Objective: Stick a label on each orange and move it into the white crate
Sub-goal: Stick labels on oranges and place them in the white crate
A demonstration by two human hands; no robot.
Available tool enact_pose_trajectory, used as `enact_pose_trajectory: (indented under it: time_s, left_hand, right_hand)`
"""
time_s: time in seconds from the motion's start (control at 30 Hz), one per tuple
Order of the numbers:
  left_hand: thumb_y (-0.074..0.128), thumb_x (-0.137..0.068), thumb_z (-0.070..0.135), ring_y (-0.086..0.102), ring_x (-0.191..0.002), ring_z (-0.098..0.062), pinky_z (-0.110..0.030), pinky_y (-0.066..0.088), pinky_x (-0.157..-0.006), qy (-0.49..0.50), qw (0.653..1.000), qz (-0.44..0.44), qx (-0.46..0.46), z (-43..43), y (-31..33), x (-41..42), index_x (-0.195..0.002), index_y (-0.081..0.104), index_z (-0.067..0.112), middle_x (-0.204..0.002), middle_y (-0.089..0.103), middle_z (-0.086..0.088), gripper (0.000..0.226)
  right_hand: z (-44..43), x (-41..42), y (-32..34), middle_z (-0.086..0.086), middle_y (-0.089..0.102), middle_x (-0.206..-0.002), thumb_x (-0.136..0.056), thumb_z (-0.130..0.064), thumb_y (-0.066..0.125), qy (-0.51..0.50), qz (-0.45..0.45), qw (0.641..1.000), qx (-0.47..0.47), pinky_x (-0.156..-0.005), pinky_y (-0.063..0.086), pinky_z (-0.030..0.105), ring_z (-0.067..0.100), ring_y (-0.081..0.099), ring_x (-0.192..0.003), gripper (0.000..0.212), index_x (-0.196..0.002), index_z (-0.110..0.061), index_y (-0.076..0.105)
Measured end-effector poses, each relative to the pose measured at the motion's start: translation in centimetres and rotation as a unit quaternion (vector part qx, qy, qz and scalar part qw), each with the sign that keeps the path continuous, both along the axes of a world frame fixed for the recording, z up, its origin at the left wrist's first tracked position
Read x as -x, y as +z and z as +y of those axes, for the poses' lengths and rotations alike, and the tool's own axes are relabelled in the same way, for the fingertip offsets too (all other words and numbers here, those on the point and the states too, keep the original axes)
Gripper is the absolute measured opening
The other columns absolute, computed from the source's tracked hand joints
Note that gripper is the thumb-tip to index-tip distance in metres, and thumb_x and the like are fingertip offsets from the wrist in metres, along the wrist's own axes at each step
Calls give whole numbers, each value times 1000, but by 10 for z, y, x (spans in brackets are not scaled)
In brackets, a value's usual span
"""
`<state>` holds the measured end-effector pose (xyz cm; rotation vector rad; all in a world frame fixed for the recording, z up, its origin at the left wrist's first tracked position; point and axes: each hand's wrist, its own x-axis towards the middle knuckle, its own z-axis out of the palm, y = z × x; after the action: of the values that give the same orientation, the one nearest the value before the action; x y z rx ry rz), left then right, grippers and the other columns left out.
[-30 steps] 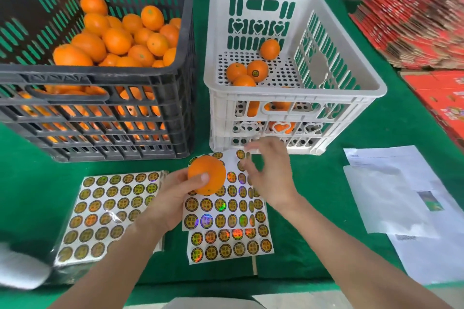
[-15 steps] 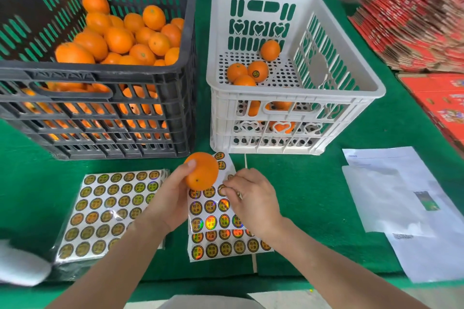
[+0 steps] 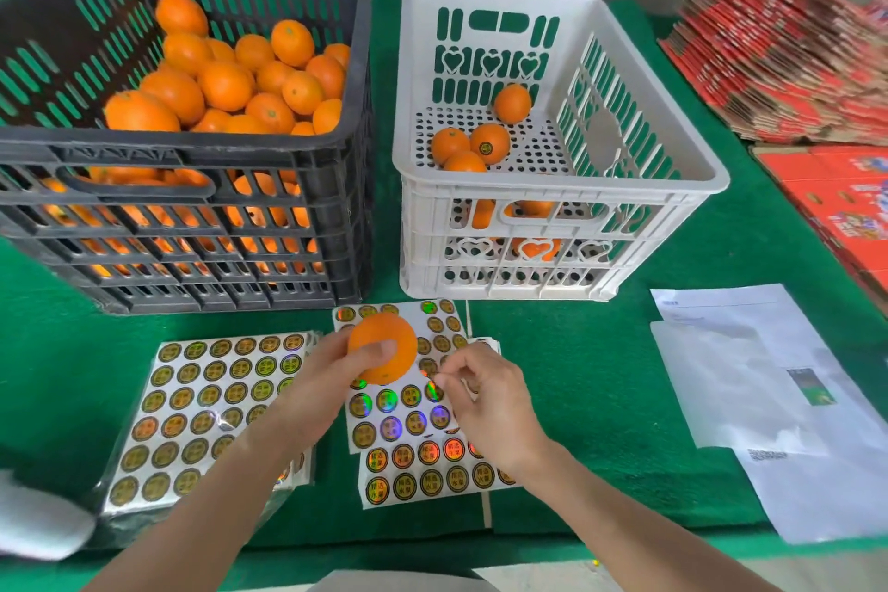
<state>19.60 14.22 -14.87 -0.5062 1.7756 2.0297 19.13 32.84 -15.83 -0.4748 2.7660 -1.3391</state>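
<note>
The left hand (image 3: pixel 322 385) grips an orange (image 3: pixel 384 337), thumb across its near face and the other fingers curled behind it, holding it just above the far end of the label sheet (image 3: pixel 423 471) that lies on the green tabletop (image 3: pixel 576 399). At 3 o'clock of the orange, close beside it, the right hand (image 3: pixel 490 404) has its fingers (image 3: pixel 444 379) curled, thumb and forefinger pinching at the label sheet; whether a label has come free between them cannot be made out. At 9 o'clock of this sheet lies a wrapped pack of label sheets (image 3: pixel 202 409), partly under the left forearm. The white crate (image 3: pixel 552 195) stands at 1 o'clock of the hands with a few oranges (image 3: pixel 490 142) on its perforated floor, one showing a round label. The black crate (image 3: pixel 192 144) stands at 10 o'clock, just beside the white crate, piled with oranges. At 3 o'clock lie white papers (image 3: pixel 769 399), and at 2 o'clock red cartons (image 3: pixel 793 48) are stacked flat
</note>
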Motion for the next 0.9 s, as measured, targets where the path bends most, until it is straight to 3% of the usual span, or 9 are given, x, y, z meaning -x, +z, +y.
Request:
enact_pose_trajectory:
  time_s: [0.13, 0.2, 0.33, 0.43, 0.5, 0.6, 0.67, 0.77, 0.9]
  left_hand:
    - [72, -51, 50, 29, -133, -24, -45, 37, -103, -5, 976, 72, 204, -5, 8, -3, -105, 51, 43, -146, 20, 9, 59]
    - [73, -51, 51, 6, -144, -20, -52, 23, -113, -18, 958, 109, 263, -9, 8, -5, -110, 47, 48, -154, 4, 13, 64]
    - [83, -52, 57, 15, -144, -22, -41, 29, -111, -73, 974, 74, 199, -13, 11, -4, -103, 49, 47, -147, 28, 15, 62]
    - [77, -70, 43, -4, -146, -13, -47, 8, -115, -83, 966, 48, 239, -14, 6, -7, -101, 43, 52, -159, 3, 9, 48]
    - [79, -71, 43, 10, -145, -18, -48, 16, -113, -72, 962, 62, 256, -14, 8, -8, -102, 45, 51, -157, 10, 8, 47]
    - [81, -56, 49, 60, -104, -18, -40, 48, -93, -66, 990, 70, 102, -12, 14, -9, -116, 53, 38, -125, 54, -2, 67]
    - [80, -57, 35, 63, -78, -18, -32, 54, -73, -58, 994, 79, -55, -8, 15, -8, -124, 54, 27, -103, 62, -8, 73]
    - [78, -60, 14, 63, -85, -18, -29, 53, -72, -24, 977, 68, -200, -1, 19, -4, -124, 56, 21, -103, 65, -6, 68]
    - [77, -67, 43, 62, -88, -18, -32, 51, -75, 13, 956, 34, -292, 4, 21, 1, -118, 62, 24, -109, 67, -5, 56]
  right_hand:
    - [4, 8, 16, -7, 62, -85, -89, -9, 60, -31, -99, 993, 53, -74, 43, 7, 4, 58, -82, 17, -77, -20, 58]
    - [3, 14, 28, -11, 64, -90, -89, -11, 61, -46, -141, 982, 113, -75, 41, 5, -3, 58, -85, 19, -75, -24, 60]
    - [-3, 24, 50, -9, 67, -96, -87, -8, 62, -51, -192, 956, 215, -87, 47, 22, 7, 61, -92, 23, -70, -24, 63]
    - [-7, 27, 62, -3, 67, -99, -88, -8, 62, -47, -206, 955, 206, -78, 44, 12, 5, 59, -88, 23, -70, -23, 62]
    - [-9, 27, 67, -3, 66, -106, -88, -11, 62, -27, -224, 957, 181, -78, 42, 12, 1, 57, -90, 19, -73, -22, 63]
    - [-13, 25, 72, -5, 61, -116, -88, -10, 62, 19, -254, 949, 186, -87, 41, 16, 3, 56, -103, 18, -74, -22, 63]
    - [-16, 24, 76, -1, 60, -118, -87, -7, 61, 41, -254, 947, 190, -95, 43, 24, 11, 55, -109, 20, -73, -21, 62]
    - [-19, 24, 79, 3, 59, -119, -88, -5, 61, 56, -235, 954, 181, -102, 41, 33, 16, 54, -113, 21, -73, -21, 61]
    - [-18, 25, 83, 2, 57, -118, -88, -6, 60, 72, -207, 960, 173, -92, 46, 21, 11, 54, -109, 24, -72, -24, 60]
